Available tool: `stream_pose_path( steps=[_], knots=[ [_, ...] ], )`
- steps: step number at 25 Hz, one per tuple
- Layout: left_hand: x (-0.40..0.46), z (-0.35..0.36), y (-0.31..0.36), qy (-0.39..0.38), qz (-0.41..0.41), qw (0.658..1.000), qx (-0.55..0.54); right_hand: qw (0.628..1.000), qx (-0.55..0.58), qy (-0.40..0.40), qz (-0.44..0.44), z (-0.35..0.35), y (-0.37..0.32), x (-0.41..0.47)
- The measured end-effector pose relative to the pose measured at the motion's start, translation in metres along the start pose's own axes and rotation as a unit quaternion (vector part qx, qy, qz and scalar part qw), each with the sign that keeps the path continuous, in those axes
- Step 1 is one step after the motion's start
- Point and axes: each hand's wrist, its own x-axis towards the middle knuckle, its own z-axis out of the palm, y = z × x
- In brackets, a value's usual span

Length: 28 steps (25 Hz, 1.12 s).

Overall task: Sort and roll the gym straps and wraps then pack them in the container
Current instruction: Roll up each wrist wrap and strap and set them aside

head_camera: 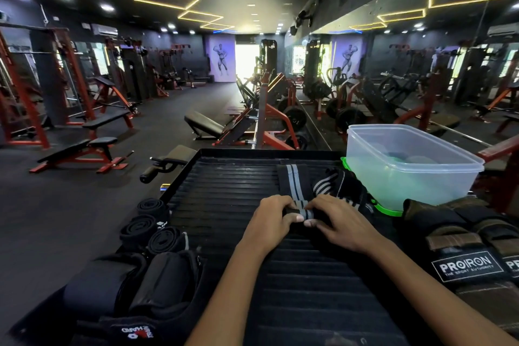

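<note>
Both hands, left (273, 218) and right (337, 222), pinch the near end of a black wrap (295, 185) with grey stripes on a ribbed mat (224, 196). A clear tub (410, 174) stands nearby.

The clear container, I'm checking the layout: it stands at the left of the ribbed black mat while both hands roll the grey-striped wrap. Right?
Not quite. The head view shows the clear container at the right of the ribbed black mat, while the left hand and right hand roll the grey-striped wrap.

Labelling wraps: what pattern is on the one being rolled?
Black wrap with two grey stripes lengthwise; head view, between both hands.
</note>
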Motion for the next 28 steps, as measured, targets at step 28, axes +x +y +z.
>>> stream_pose_path(
  steps=[28],
  knots=[
    [0.000, -0.012, 0.006, 0.041, -0.191, 0.972, -0.131, 0.994, -0.066, -0.086, -0.015, 0.000, -0.001, 0.003]
  ],
)
